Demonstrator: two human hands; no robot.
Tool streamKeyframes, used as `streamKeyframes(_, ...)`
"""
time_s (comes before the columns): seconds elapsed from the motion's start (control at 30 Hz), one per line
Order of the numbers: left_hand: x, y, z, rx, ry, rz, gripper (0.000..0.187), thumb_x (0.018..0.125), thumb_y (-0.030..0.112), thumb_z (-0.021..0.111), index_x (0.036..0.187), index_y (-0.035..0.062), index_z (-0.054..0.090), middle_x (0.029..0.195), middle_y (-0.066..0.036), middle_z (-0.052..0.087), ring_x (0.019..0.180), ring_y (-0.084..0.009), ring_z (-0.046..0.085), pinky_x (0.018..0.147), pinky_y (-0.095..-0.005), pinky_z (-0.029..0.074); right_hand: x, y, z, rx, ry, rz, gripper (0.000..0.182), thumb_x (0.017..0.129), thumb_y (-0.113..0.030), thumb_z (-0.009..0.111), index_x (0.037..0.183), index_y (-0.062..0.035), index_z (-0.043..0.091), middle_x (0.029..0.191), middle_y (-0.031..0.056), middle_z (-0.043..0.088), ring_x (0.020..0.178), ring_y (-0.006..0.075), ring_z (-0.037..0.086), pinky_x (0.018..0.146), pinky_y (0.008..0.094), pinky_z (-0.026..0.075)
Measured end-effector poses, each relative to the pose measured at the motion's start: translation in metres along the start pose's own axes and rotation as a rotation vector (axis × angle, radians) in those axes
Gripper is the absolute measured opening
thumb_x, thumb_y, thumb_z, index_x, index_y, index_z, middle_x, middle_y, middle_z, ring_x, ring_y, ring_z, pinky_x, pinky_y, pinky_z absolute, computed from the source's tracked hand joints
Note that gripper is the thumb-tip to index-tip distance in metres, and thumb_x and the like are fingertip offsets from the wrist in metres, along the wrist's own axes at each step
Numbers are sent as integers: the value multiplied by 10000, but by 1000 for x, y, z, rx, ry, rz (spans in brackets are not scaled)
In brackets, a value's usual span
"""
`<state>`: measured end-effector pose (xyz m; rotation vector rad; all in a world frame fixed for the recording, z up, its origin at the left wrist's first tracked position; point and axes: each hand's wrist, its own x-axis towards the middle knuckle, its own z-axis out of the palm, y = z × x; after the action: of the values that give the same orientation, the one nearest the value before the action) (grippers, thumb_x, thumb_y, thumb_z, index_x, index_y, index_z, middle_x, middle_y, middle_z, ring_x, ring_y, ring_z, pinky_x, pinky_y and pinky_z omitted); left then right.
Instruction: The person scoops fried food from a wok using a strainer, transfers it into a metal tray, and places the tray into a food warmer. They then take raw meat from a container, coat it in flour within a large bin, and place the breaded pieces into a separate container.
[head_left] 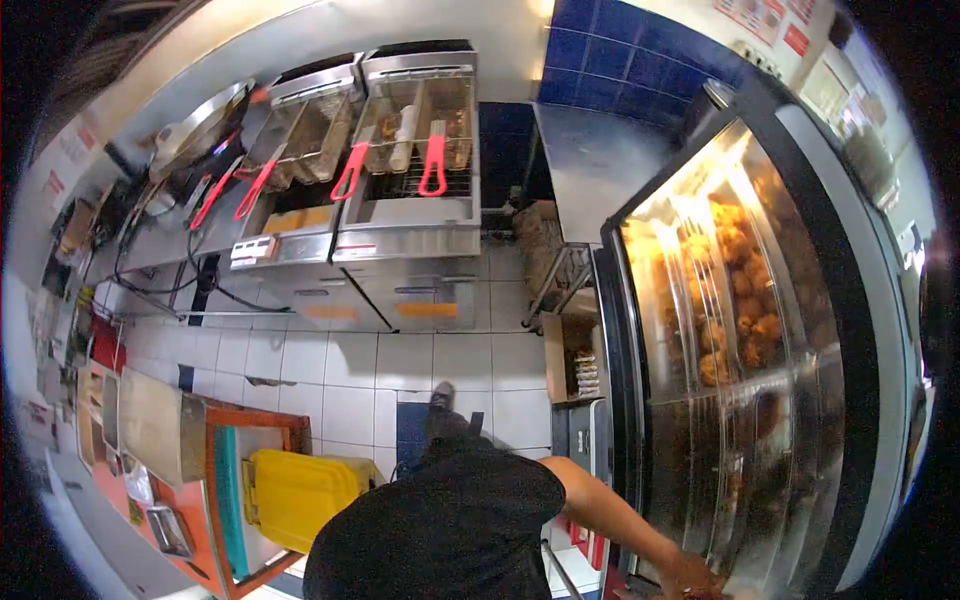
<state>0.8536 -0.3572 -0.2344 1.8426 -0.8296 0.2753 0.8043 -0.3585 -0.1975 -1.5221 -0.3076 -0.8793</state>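
My right arm reaches down to the lower right, and my right hand (690,578) is at the bottom edge of the view, beside the lower part of a lit glass food warmer (740,400). The hand is dark and partly cut off, so its fingers and anything in them cannot be made out. Behind the glass, pieces of golden fried food (740,290) are piled up. My left hand is out of view; my black shirt (440,530) fills the bottom middle.
Two deep fryers (410,215) with red-handled baskets (434,165) stand ahead. A wok (200,130) sits at the far left. Near my left side are a yellow bin (305,490) and an orange counter (165,510). A steel table (590,170) adjoins the warmer; white tiles (350,355) cover the floor.
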Motion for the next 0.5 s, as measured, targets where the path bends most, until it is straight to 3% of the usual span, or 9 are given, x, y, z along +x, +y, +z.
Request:
streamKeyframes(0.13, -46, -49, 2, 169, -117, -92, 285, 832, 309, 531, 946, 63, 620, 940, -141, 615, 819, -313, 595, 691, -431, 477, -19, -4, 9, 7, -35, -54, 406, 908, -364, 541, 1086, -3, 597, 712, 102, 593, 516, 161, 494, 444, 263, 394)
streamKeyframes(0.27, -221, -108, -15, 349, -63, -363, 222, 785, 256, 567, 816, 52, 645, 772, -143, 665, 683, -308, 623, 593, -434, 495, -72, 7, 42, 51, -152, -70, 412, 899, -362, 564, 1091, 0, 607, 685, 102, 598, 472, 156, 481, 403, 258, 380)
streamKeyframes(0.3, -295, -116, -23, 292, -2, -426, 211, 772, 236, 558, 829, 56, 652, 794, -156, 665, 706, -325, 629, 604, -450, 495, -92, 18, 59, 8, -401, 47, 360, 912, -345, 538, 1033, -9, 580, 703, 93, 576, 512, 150, 488, 433, 268, 393)
streamKeyframes(0.33, -373, -149, -14, 448, 16, -781, 219, 740, 225, 587, 871, 61, 649, 806, -165, 652, 760, -352, 625, 636, -467, 488, -115, 28, 81, -38, -653, 159, 318, 926, -328, 511, 975, -17, 554, 722, 83, 554, 552, 143, 494, 462, 279, 406)
streamKeyframes(0.37, -457, -84, -47, 308, 187, -906, 270, 702, 219, 614, 924, 70, 645, 853, -167, 651, 818, -356, 622, 692, -462, 487, -146, 29, 102, -92, -904, 261, 290, 940, -312, 485, 917, -25, 527, 740, 73, 532, 592, 137, 501, 491, 289, 420)
streamKeyframes(0.4, -570, -142, -18, 476, 368, -897, 313, 683, 233, 629, 955, 77, 634, 884, -166, 646, 850, -341, 618, 733, -459, 481, -195, 9, 114, -39, -941, 258, 206, 933, -241, 471, 878, -50, 526, 662, 38, 509, 486, 95, 408, 430, 249, 350)
streamKeyframes(0.43, -655, -104, -22, 501, 550, -1096, 270, 674, 231, 625, 903, 90, 646, 876, -170, 648, 842, -340, 622, 722, -460, 484, -234, 62, 130, -27, -1117, 215, 194, 942, -240, 473, 883, -64, 528, 687, 67, 558, 427, 112, 496, 359, 246, 381)
streamKeyframes(0.47, -726, -62, -22, 518, 731, -1470, 236, 664, 231, 629, 848, 84, 649, 845, -171, 650, 801, -358, 621, 707, -467, 488, -277, 84, 136, 176, -1348, 343, 177, 919, -233, 498, 888, -62, 531, 664, 67, 564, 419, 136, 514, 351, 252, 400)
streamKeyframes(0.5, -771, 28, -36, 433, 909, -1608, 227, 684, 233, 604, 840, 77, 658, 848, -179, 655, 797, -370, 629, 706, -469, 496, -328, 80, 137, 10, -1443, 504, 158, 893, -217, 523, 892, -60, 540, 652, 64, 565, 429, 166, 534, 359, 261, 417)
